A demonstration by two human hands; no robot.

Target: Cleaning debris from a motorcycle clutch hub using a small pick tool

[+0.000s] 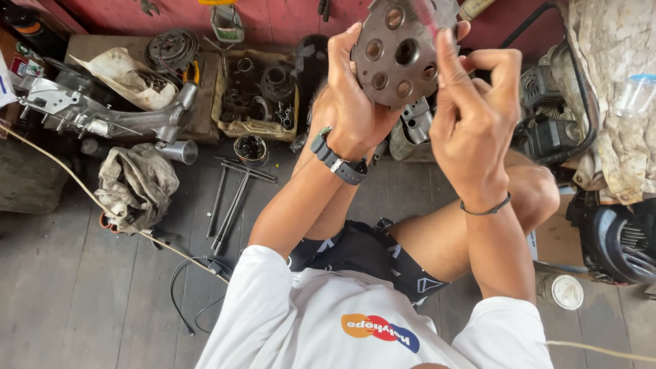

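Note:
A round, rusty metal plate (pixel 400 55) with several drilled holes is raised in front of me. My left hand (pixel 355 96), with a dark watch on its wrist, grips the plate's left edge from behind. My right hand (pixel 471 109) is at the plate's right side, and its fingers pinch a thin reddish tool (pixel 429 17) that lies across the plate's top. I sit on a wooden floor with my knees bent below the hands.
A cardboard tray of metal rings and gears (pixel 256 92) stands at the back. A grey cast engine part (pixel 102 113) lies at left beside a dirty rag (pixel 137 184). Long T-handle wrenches (pixel 232 198) rest on the floor. An engine (pixel 553 116) and a dark fan housing (pixel 622 242) crowd the right.

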